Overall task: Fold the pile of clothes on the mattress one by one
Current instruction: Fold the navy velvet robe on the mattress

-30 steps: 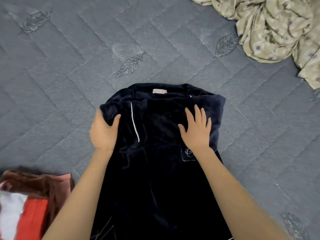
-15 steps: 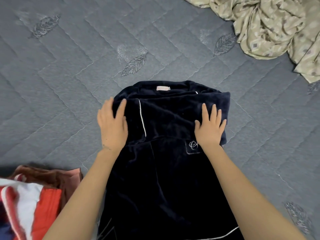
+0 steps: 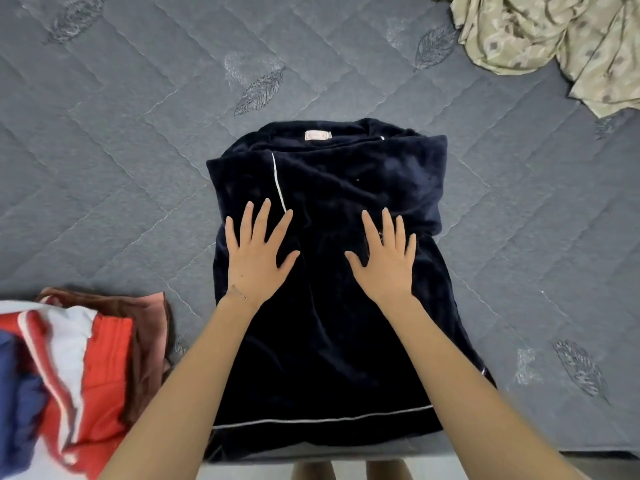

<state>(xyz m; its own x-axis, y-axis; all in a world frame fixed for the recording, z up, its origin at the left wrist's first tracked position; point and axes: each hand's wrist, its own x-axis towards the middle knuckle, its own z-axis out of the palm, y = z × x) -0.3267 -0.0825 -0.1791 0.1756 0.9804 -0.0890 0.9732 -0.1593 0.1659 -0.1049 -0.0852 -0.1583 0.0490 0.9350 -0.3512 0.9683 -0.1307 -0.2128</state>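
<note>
Grey mattress (image 3: pixel 138 168) fills the view, with the dark top (image 3: pixel 329 341) in its middle. The left hand (image 3: pixel 258 258) and right hand (image 3: pixel 386 261) lie flat on it, fingers wide, holding nothing. They have slid toward 6 o'clock, smoothing the tucked sleeves. Folding it in half looks next. The pile (image 3: pixel 86 358) waits at 8 o'clock.

We log soft, even, fairly bright light. The navy garment (image 3: pixel 329 341) renders near-black; its folds hardly separate, with a faint paler sheen on its far half. Thin soft shadow rims its right edge on the mattress (image 3: pixel 121 168). Left of the garment, the red-and-white clothes (image 3: pixel 104 358) are smeared by blur. Quilt lines far from the garment bow: wide-angle distortion.
</note>
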